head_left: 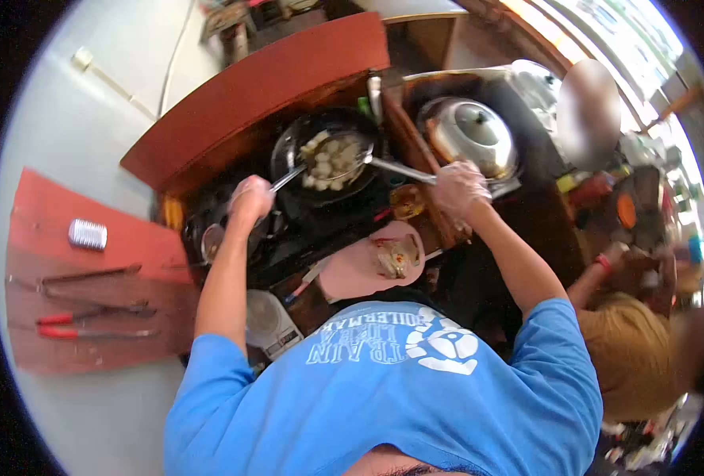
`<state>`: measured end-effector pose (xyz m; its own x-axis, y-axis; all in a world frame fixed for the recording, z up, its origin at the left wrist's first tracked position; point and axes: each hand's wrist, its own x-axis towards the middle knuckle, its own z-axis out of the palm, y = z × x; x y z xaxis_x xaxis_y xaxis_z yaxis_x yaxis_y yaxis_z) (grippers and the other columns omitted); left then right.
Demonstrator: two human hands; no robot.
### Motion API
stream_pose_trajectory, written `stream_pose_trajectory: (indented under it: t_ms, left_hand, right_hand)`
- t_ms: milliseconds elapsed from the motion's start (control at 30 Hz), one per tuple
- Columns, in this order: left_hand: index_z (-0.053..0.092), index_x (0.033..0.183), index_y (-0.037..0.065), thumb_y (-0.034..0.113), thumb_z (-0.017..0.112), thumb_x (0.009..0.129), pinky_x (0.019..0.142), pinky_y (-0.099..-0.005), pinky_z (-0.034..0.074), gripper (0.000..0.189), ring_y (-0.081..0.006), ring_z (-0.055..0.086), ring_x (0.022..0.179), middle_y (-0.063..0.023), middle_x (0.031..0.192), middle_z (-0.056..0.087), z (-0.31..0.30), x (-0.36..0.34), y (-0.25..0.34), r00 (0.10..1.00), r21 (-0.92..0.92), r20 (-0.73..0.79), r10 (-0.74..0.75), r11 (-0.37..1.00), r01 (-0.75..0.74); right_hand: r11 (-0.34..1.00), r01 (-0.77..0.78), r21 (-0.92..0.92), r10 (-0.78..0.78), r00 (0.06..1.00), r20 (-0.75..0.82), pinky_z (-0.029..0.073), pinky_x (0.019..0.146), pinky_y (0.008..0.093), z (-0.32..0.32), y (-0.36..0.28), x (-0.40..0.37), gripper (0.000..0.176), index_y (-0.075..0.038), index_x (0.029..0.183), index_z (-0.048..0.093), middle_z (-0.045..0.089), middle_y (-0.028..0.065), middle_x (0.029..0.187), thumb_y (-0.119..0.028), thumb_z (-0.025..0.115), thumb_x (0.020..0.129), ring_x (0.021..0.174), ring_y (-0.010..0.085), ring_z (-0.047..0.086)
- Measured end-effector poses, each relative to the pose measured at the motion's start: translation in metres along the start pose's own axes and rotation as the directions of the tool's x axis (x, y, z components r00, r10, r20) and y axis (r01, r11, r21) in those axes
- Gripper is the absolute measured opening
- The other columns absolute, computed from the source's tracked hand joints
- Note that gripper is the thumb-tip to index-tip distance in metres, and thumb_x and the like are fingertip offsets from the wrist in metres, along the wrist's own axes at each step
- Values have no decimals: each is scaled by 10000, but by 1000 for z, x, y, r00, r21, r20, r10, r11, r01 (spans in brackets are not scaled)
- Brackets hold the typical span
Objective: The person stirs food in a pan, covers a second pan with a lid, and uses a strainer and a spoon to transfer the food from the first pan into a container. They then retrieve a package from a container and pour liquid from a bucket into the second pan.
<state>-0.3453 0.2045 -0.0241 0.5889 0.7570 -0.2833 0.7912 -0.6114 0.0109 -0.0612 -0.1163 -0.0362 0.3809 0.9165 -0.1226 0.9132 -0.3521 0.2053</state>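
In a dark wok (288, 147) on the stove lie several pale round pieces of food (332, 164). My left hand (250, 198), in a clear plastic glove, is closed round the handle of a metal utensil (288, 178) whose end reaches the wok's left side. Gloved as well, my right hand (461, 189) grips the handle of a metal ladle (400, 168) that enters the wok from the right. Nearer my body, a pink cutting board (352, 274) holds a pale, red-flecked food item (398, 258).
A lidded silver pot (473, 136) stands right of the wok. Tongs and red-handled pliers (90, 333) lie on a red panel (30, 278) at left. A knife (308, 279) rests beside the board. A person in a brown shirt (634, 353) is at the right.
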Motion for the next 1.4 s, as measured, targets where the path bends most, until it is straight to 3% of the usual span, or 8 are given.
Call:
stream_pose_trajectory:
  t_ms: [67, 133, 267, 600, 967, 1067, 1233, 1400]
  left_hand:
    - [729, 955, 52, 171, 540, 844, 831, -501, 537, 249, -401, 664, 974, -237, 1049, 680, -8, -8, 0, 990, 33, -110, 91, 996, -88]
    - [728, 909, 57, 193, 545, 863, 793, -510, 528, 233, -416, 655, 939, -228, 993, 684, 5, 4, -8, 951, 61, -230, 206, 978, -198]
    - [736, 987, 57, 144, 623, 855, 803, -495, 528, 195, -395, 665, 916, -208, 978, 692, -32, -23, 25, 992, 114, -124, 13, 993, 1]
    - [691, 865, -11, 212, 488, 981, 738, -509, 499, 323, -418, 639, 807, -226, 856, 672, -34, -24, -28, 703, 212, -613, 360, 933, -293]
    - [727, 855, 8, 181, 638, 812, 778, -499, 514, 199, -433, 654, 858, -252, 881, 677, -8, -22, -42, 855, 187, -314, 413, 910, -370]
    - [718, 897, -48, 158, 720, 770, 753, -426, 522, 242, -390, 676, 797, -259, 875, 695, -6, -21, -16, 993, -103, 2, 118, 988, -117]
    - [704, 995, -78, 75, 743, 781, 697, -338, 509, 266, -245, 650, 685, -180, 797, 707, 62, 9, -43, 993, -548, -60, 102, 828, -119]
    - [703, 1020, -66, 85, 712, 833, 683, -355, 498, 241, -232, 636, 678, -202, 780, 686, 56, -16, -19, 975, -420, -192, 112, 889, -185]
  right_hand:
    - [983, 108, -148, -100, 993, 57, 476, 551, 396, -13, -6, -13, 136, -107, 829, 724, 674, 48, 783, -213, 640, 818, 716, 199, 635]
    - [970, 63, -235, -166, 880, -444, 412, 480, 394, 31, -6, -22, 122, -134, 648, 631, 545, 32, 612, -185, 626, 759, 570, 178, 509]
    - [983, -73, 171, 50, 990, 133, 572, 637, 422, -46, -22, -41, 189, -134, 923, 782, 759, 61, 933, -220, 635, 841, 860, 256, 730]
    - [985, -34, 171, 69, 978, -199, 560, 662, 459, -10, -35, -11, 182, -148, 859, 729, 716, 69, 863, -251, 579, 859, 838, 267, 714]
    - [943, -167, 287, 114, 975, 191, 587, 647, 460, -40, -36, -7, 209, -93, 917, 771, 751, 101, 912, -213, 619, 840, 837, 286, 735]
    - [953, -56, 297, 5, 986, 169, 584, 639, 476, -36, -28, -23, 215, -80, 872, 772, 744, 144, 872, -212, 607, 831, 821, 316, 735]
    - [885, -124, 448, 13, 970, 242, 567, 611, 515, -34, -14, -25, 231, -84, 844, 782, 740, 137, 817, -232, 611, 802, 805, 321, 730]
    - [867, -41, 497, -18, 993, 113, 580, 601, 500, -14, -3, -15, 300, -33, 853, 770, 734, 187, 837, -273, 593, 822, 782, 346, 729]
